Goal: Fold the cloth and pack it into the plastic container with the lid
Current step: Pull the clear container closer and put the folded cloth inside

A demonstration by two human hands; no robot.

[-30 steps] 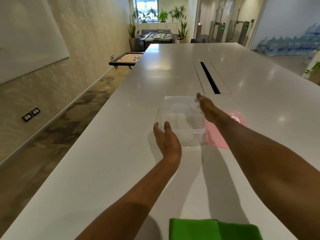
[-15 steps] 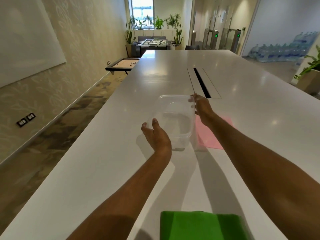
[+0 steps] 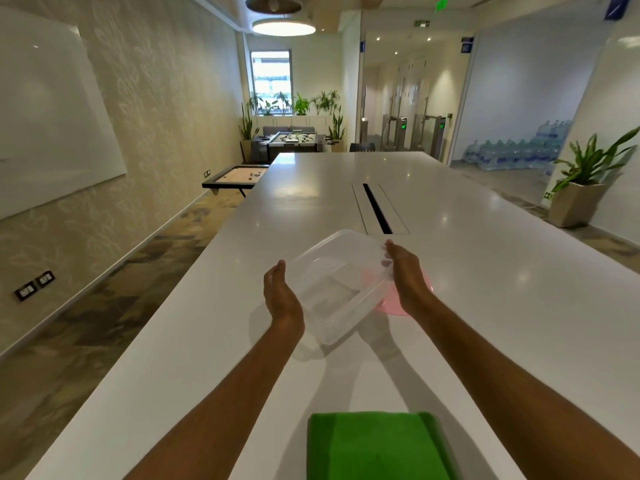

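A clear plastic container (image 3: 337, 285) hangs tilted above the white table (image 3: 485, 271), held between both hands. My left hand (image 3: 282, 297) supports its near left side with fingers nearly straight. My right hand (image 3: 405, 271) grips the far right rim, fingers curled over the edge. A pink lid (image 3: 391, 303) lies flat on the table beneath my right hand, mostly hidden. The folded green cloth (image 3: 374, 445) lies at the table's near edge, between my forearms.
A dark cable slot (image 3: 375, 209) runs along the table's middle beyond the container. The table's left edge drops to a carpeted floor (image 3: 86, 323). A potted plant (image 3: 581, 188) stands off to the right.
Both hands lifted the container off the table, drew it nearer and tilted it. The camera view rose, showing more of the room.
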